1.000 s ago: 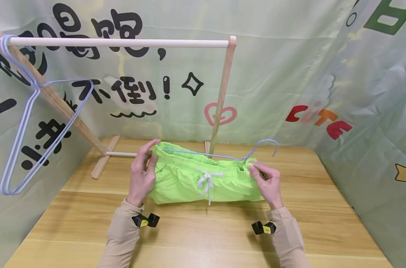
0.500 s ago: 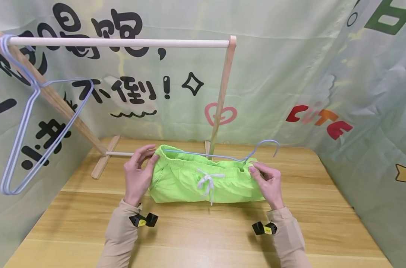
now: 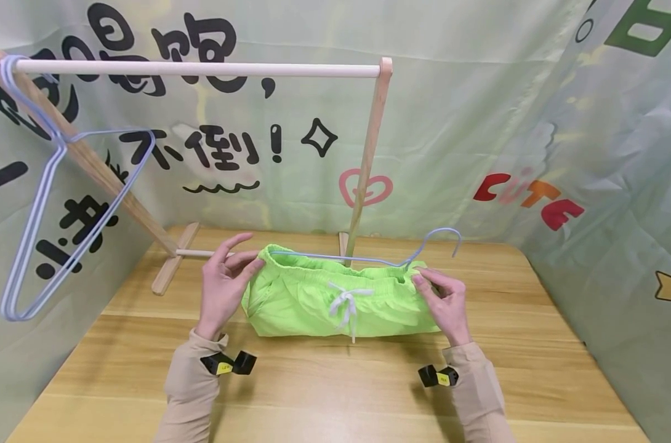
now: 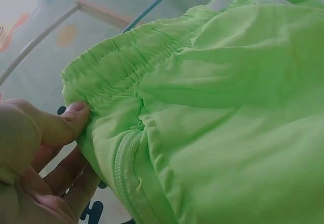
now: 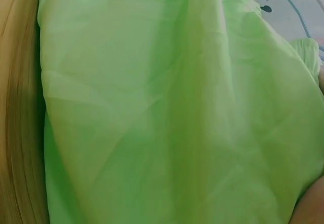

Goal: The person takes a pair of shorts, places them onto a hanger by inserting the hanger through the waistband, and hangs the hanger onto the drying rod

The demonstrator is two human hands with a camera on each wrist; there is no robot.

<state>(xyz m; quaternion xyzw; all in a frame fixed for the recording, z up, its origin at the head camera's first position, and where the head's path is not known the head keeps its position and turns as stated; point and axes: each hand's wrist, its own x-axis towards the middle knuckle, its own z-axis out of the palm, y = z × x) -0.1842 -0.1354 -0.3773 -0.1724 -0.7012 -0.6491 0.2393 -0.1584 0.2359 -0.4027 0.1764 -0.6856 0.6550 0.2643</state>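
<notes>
Bright green shorts (image 3: 308, 301) with a white drawstring bow (image 3: 348, 301) hang between my two hands, just above the tabletop. Inside the waistband runs a thin blue hanger (image 3: 341, 256); its hook sticks up at the right. My left hand (image 3: 221, 286) pinches the left end of the waistband, thumb in front, index finger raised. In the left wrist view, the thumb (image 4: 73, 116) presses at the waistband's side, above a zipped pocket (image 4: 129, 168). My right hand (image 3: 445, 303) pinches the waistband's right end near the hook. Green cloth (image 5: 152, 102) covers most of the right wrist view.
A rack with a white rail (image 3: 202, 69) and wooden legs (image 3: 369, 147) stands behind the shorts. Blue hangers (image 3: 31, 209) hang at its left end. Printed cloth walls (image 3: 452, 123) border the wooden table (image 3: 313, 394) at the back and sides.
My left hand has moved left and slightly down along the end of the waistband, and its index finger has lifted. The waistband's left end has dropped a little. The right hand has barely moved.
</notes>
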